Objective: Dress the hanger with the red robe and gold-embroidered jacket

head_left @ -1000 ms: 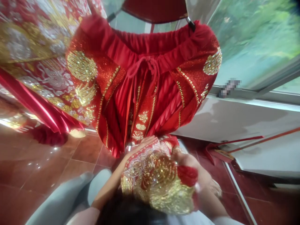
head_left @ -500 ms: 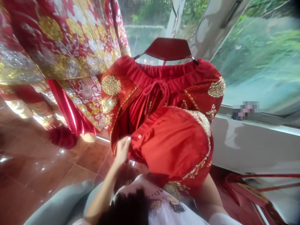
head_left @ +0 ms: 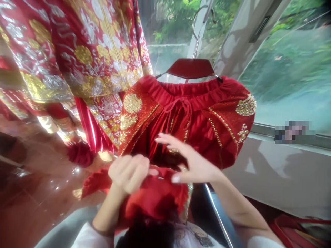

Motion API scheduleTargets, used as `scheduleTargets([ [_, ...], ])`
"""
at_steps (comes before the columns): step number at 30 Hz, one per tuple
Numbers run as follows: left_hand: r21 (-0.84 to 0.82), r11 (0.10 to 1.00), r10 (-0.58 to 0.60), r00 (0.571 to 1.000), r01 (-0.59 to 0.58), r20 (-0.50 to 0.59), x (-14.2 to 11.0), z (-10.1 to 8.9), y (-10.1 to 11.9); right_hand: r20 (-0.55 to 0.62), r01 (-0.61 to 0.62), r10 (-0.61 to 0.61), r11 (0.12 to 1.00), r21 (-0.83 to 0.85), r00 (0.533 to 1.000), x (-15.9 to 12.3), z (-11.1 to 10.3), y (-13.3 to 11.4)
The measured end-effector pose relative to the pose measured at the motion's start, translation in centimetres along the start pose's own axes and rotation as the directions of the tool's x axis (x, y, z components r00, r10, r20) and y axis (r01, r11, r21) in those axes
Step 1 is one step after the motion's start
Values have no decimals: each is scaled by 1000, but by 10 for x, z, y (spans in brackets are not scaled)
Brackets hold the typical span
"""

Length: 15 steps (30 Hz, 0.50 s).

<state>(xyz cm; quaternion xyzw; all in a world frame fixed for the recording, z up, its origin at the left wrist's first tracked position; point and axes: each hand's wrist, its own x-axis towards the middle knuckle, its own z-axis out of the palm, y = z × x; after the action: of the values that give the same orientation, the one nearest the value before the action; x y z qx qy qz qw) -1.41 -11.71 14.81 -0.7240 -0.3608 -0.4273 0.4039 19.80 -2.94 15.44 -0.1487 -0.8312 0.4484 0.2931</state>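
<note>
A: Where is the red cloth (head_left: 155, 203) that the person is handling?

B: Below the hanging skirt (head_left: 199, 120) and nearer than it, between the skirt and the person's own body.

A: Which way does it lie?

B: Crosswise. Its upper edge runs from left to right, roughly in line with the skirt's waistband. One loose end points out past the skirt's left side, tipping slightly down. From that edge the rest droops towards the person, bunched, until dark hair hides it. I cannot tell the long axis of the whole piece while it is folded up like this.

A: And the left hand (head_left: 129, 172)?

B: In front of the skirt's lower left part, knuckles up, the fingers curled tight around the cloth's upper edge. The thumb sticks out to the right along it.

A: The right hand (head_left: 196, 163)?

B: In front of the skirt's lower middle, overlapping it in the view. Its fingers are spread and point left, with the thumb well apart from them, near the cloth. Whether the thumb touches the cloth I cannot tell.

A: How does the skirt itself hang?

B: Waist up, from a hanger (head_left: 190, 69) at its top, with a drawstring bow (head_left: 181, 101) at the front of its waist.

A: What is around it?

B: An embroidered robe (head_left: 103, 62) to the skirt's left, in red, gold and silver, and a window (head_left: 289, 86) to its right.
</note>
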Motion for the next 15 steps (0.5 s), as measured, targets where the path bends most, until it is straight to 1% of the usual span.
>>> scheduleTargets([
  [1,45,996,78,997,-78,17,5,-3,1,84,-22,21,1000,13,996,11,14,-9],
  [2,73,988,137,990,-139,33,10,-7,0,191,-37,26,998,55,981,23,25,-16],
  [3,89,981,168,985,-172,46,12,-11,-2,299,-43,13,995,95,954,34,35,-21],
  [4,93,980,175,984,-179,45,13,-15,-5,387,-36,-10,993,112,922,46,42,-25],
  [5,94,984,151,988,-154,39,11,-19,-10,447,-15,-28,996,93,894,58,45,-28],
  [6,103,989,99,994,-102,35,6,-24,-14,473,13,-35,999,49,880,69,47,-29],
  [7,126,992,20,999,-26,43,-1,-29,-18,469,39,-35,999,1,882,80,47,-31],
  [8,167,983,-85,995,75,55,-11,-35,-21,446,57,-35,998,-35,894,90,45,-32],
  [9,227,953,-221,973,200,73,-24,-41,-23,421,64,-38,997,-47,906,99,42,-34],
  [10,297,894,-376,922,335,91,-37,-46,-24,399,66,-47,997,-33,916,108,40,-35],
  [11,369,802,-537,838,470,100,-51,-52,-24,382,69,-63,998,-2,922,116,37,-37],
  [12,421,687,-683,724,592,97,-64,-57,-23,363,78,-86,996,36,928,124,34,-38],
  [13,445,568,-798,596,692,93,-75,-63,-24,349,93,-112,993,70,930,132,32,-39],
  [14,450,465,-874,478,763,93,-84,-68,-25,345,110,-137,989,97,928,140,31,-39],
  [15,426,406,-910,402,808,104,-89,-74,-26,351,130,-160,986,109,923,148,32,-39],
])
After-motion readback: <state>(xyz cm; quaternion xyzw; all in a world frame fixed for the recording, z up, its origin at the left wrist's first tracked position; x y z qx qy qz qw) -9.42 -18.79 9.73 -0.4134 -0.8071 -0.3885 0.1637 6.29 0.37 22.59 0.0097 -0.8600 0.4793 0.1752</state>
